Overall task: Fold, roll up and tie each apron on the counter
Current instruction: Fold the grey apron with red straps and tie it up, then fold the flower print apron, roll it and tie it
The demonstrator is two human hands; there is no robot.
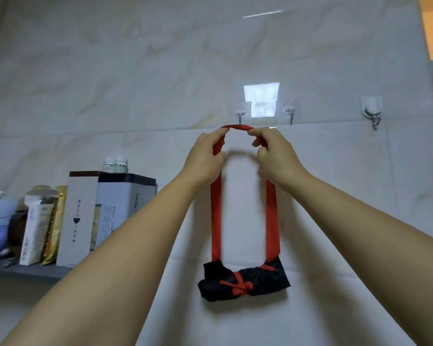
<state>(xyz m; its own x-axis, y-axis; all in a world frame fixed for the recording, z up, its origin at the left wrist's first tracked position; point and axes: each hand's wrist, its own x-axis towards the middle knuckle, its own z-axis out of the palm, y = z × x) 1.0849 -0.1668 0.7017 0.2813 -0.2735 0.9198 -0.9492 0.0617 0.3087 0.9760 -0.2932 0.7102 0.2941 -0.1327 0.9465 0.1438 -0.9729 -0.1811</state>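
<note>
While the rolled apron [244,280] hung well below the fingers, its red neck strap [237,127] was held up in a loop against the tiled wall [135,83] by both hands. The left hand [205,161] was closed on the strap's left side, thumb and forefinger pinched at the top of the loop; the right hand [276,158] was closed on the right side in the same way, and only a short arc of strap bridged the gap between them. The bundle — dark cloth, already bound round its middle with a red tie knotted in a bow — lay with its long axis roughly level, crosswise to the two vertical runs of strap.

The coming move was judged to turn on one relation: the nearest hook [239,116] stood just above and between the fingers, slightly nearer the left hand, with a second hook [289,114] up and to the right of the right hand and a third [372,113] farther right still. A small lift of the arc would probably carry it over that hook.

Below and left of the left hand, a shelf [28,270] carried upright boxes [83,216] and packets; their contents could not be told.
</note>
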